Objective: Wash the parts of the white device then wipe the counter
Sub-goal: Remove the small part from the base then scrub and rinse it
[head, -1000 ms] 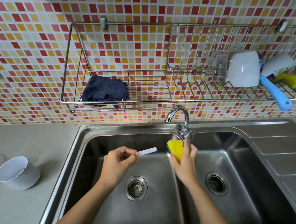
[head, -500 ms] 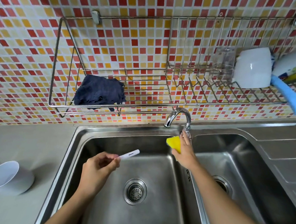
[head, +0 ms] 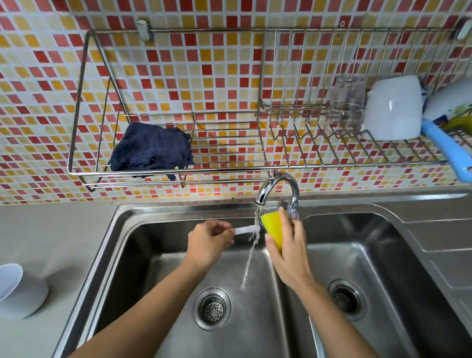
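Nearest us, on the counter's left edge, we see a white cup (head: 7,290) lying tipped on its side, probably one of the device's parts waiting its turn. Over the left basin of the sink (head: 122,244), our left hand (head: 208,239) is pinched shut on a slim white part (head: 247,229), pushing its far end into the water stream (head: 249,259) so the flow rinses it while the fingers stay clear. Just beside it, our right hand (head: 285,252) is clamped around a yellow sponge (head: 273,227), held upright next to the stream (close enough to scrub the part as soon as it is wet, we judge). Behind them the faucet (head: 279,188) arches over the sink's back edge. Farther off, the wall rack (head: 175,175) holds a dark blue cloth (head: 151,149) at its left end, likely kept for the counter.

Half a second ago no water ran; the right hand was up at the faucet and the part hung well left of the spout.
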`<state>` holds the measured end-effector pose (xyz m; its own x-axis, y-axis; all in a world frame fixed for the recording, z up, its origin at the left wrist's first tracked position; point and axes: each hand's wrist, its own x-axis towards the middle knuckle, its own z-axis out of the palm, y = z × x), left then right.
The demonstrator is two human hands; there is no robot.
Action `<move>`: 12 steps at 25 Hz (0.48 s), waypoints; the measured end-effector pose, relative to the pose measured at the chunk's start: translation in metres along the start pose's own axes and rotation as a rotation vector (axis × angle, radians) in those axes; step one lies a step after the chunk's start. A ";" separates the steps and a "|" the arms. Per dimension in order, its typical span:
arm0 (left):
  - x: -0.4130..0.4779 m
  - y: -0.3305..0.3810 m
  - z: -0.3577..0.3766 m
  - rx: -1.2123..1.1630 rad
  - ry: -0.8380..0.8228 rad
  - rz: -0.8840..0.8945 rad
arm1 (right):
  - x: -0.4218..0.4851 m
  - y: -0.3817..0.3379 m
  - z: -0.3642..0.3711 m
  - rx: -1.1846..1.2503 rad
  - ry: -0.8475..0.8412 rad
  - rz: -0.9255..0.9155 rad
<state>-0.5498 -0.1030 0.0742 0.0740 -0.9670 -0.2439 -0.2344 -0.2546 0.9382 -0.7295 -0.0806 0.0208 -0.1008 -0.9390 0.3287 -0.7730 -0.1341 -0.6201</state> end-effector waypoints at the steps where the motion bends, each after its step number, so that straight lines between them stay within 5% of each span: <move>1: 0.003 0.001 0.009 -0.062 -0.010 -0.059 | 0.003 -0.004 0.000 -0.026 0.002 -0.011; 5: 0.008 0.008 0.027 -0.257 -0.171 -0.197 | 0.009 -0.003 0.001 -0.181 -0.096 -0.113; 8: 0.009 0.016 0.031 -0.322 -0.183 -0.251 | 0.013 -0.002 0.001 -0.156 -0.009 0.026; 12: 0.008 0.021 0.033 -0.356 -0.203 -0.306 | 0.013 -0.002 0.000 -0.189 -0.075 -0.025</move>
<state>-0.5858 -0.1165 0.0839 -0.1104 -0.8405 -0.5304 0.1158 -0.5409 0.8331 -0.7292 -0.0926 0.0263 -0.0386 -0.9579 0.2845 -0.8794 -0.1026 -0.4649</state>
